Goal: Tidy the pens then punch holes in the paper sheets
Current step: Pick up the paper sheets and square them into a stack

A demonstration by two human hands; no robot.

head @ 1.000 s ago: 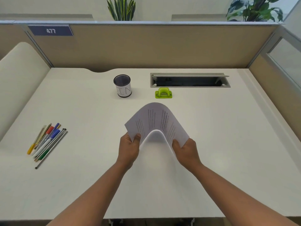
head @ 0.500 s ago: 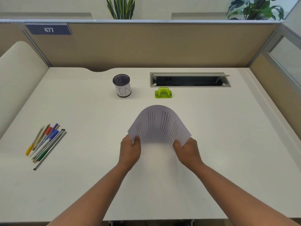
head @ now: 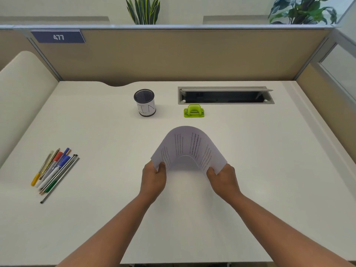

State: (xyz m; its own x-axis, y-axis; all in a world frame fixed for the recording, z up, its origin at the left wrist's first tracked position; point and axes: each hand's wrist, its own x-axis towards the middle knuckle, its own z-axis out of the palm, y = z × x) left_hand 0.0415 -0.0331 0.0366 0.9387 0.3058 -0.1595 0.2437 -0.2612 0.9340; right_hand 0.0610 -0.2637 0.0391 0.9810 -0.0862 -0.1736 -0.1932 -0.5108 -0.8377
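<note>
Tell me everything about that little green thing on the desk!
The green hole punch is small, bright lime and looks like plastic, with a rounded lever on top over a flat base and a thin silvery strip across its front. It sits flat on the white desk, just in front of the open cable slot and right of the pen cup. No hand touches it.

**Soft, even light over a wide-angle view**

Diffuse light is bathing the white desk (head: 250, 170) evenly, with no glare showing. Faint soft shadows are lying under the arched paper sheets (head: 189, 145) and beside the pen cup (head: 144, 102). The partition (head: 183, 54) edges are bowing outward near the corners. Focus is holding reasonably sharp throughout.
</note>
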